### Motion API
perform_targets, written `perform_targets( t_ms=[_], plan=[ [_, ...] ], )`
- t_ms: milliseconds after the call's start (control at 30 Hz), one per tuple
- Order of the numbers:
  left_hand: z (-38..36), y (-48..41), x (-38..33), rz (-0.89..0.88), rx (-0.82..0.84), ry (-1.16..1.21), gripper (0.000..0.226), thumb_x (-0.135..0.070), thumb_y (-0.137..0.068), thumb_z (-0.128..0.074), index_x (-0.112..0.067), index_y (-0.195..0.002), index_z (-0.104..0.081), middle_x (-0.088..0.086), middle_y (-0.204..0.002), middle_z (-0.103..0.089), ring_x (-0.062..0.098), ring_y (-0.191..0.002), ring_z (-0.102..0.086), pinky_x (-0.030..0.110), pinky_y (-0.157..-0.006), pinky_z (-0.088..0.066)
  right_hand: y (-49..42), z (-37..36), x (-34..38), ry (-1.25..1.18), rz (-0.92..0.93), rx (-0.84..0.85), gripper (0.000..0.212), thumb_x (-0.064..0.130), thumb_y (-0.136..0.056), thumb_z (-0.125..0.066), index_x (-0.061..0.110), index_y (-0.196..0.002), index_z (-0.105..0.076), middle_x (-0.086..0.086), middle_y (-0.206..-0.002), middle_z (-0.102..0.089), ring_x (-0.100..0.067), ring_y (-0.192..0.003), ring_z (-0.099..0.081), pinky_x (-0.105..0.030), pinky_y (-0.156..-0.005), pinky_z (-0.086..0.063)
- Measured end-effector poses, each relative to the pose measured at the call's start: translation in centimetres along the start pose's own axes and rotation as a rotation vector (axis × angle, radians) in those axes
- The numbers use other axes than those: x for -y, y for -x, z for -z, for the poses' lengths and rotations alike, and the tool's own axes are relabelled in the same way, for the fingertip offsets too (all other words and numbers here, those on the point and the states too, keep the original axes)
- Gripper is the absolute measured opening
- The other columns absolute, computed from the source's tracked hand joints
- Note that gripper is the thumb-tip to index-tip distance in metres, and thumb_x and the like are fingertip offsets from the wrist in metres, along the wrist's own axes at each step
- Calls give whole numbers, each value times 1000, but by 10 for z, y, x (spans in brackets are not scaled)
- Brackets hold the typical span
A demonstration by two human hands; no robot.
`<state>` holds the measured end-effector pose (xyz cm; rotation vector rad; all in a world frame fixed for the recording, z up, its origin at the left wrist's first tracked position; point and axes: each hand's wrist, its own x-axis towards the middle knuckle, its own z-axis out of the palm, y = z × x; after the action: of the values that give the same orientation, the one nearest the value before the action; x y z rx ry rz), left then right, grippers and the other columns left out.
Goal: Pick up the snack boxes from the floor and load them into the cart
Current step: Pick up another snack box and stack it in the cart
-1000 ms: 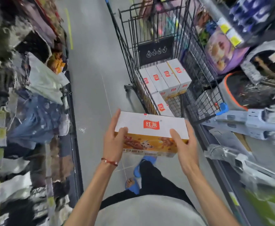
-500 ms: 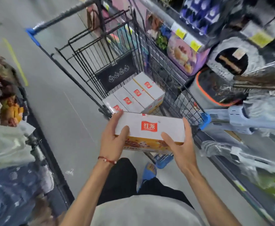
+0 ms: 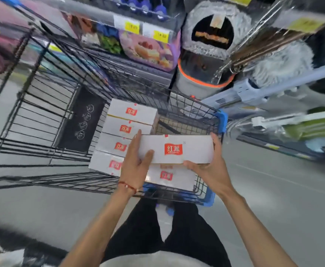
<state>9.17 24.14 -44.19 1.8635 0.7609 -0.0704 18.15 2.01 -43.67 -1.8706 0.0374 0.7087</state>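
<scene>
- Head view, the only one I have. It is motion-blurred at the edges and sharp in the middle.
- Progress: the cart [image 3: 42, 116] already holds a row of four loaded boxes [image 3: 126, 129], lying flat side by side and running from 12 o'clock down toward 9 o'clock of my hands.
- A fifth one, the lower box [image 3: 169, 176], lies at the near end of the basket, at 6 o'clock of the one I carry and partly hidden under it.
- The held snack box [image 3: 177, 149] is above the basket at the near end, level, long side across. I judge it is about to be set down, not yet released.
- Whether it touches the lower box I cannot tell.
- What's left: place this one and let go. How many wait on the floor [image 3: 273, 199] I cannot tell; none show here.
- Left hand [image 3: 136, 166]: clamped on the box's left end, thumb over the top face, fingers up along the end. There is a red bracelet [image 3: 128, 186] on that wrist.
- Right hand [image 3: 207, 166]: clamped on the right end, fingers wrapping the far corner, thumb at the near edge.
- The hands are well apart, one per end.
- Box look: flat white carton, a red logo patch centred on top, clean sharp edges with no dents visible. It looks rigid and light, an easy two-hand carry.
- All loaded boxes match it: white tops, the same red patch.
- At 1 o'clock, outside the cart, a grey bucket [image 3: 200, 81] with an orange rim stands under a shelf [image 3: 138, 22].
</scene>
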Motion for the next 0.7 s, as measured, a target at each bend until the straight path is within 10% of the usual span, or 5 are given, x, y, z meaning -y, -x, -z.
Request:
perform_targets(
  t_ms=[67, 267, 500, 700],
  plan=[
    [-3, -20, 6, -19, 63, -58, 69, -34, -98, -59, -30, -157, -23, -4, -164, -26, 13, -150, -25, 45, -121, -30, -7, -5, -14, -9, 1, -70, 112, 19, -68, -97, 39, -149, -22, 52, -118, -50, 24, -114, -50, -8, -99, -43],
    [-25, -62, 21, -60, 157, -149, 67, -16, -98, -61, -24, -155, -27, -17, -149, -32, -1, -134, -29, -3, -98, -29, -29, -20, -58, -13, -49, -187, 123, 25, -63, -100, 41, -152, -17, 16, -141, -50, -7, -128, -56, -44, -115, -47],
    [-54, -92, 68, -9, 197, -258, 62, -16, -96, -63, -24, -152, -37, 4, -156, -39, 26, -142, -39, 48, -112, -43, -61, -38, -105, 69, -101, -183, 130, 26, -68, -97, 38, -161, -8, 11, -155, -39, -4, -133, -40, -27, -113, -33],
    [-81, -113, 98, 29, 290, -411, 58, -15, -95, -64, -24, -148, -43, 8, -157, -39, 29, -141, -41, 41, -112, -39, -78, -49, -146, 106, -175, -149, 116, 34, -75, -92, 34, -162, -16, 9, -162, -29, 1, -135, -29, -28, -113, -29]
  ],
)
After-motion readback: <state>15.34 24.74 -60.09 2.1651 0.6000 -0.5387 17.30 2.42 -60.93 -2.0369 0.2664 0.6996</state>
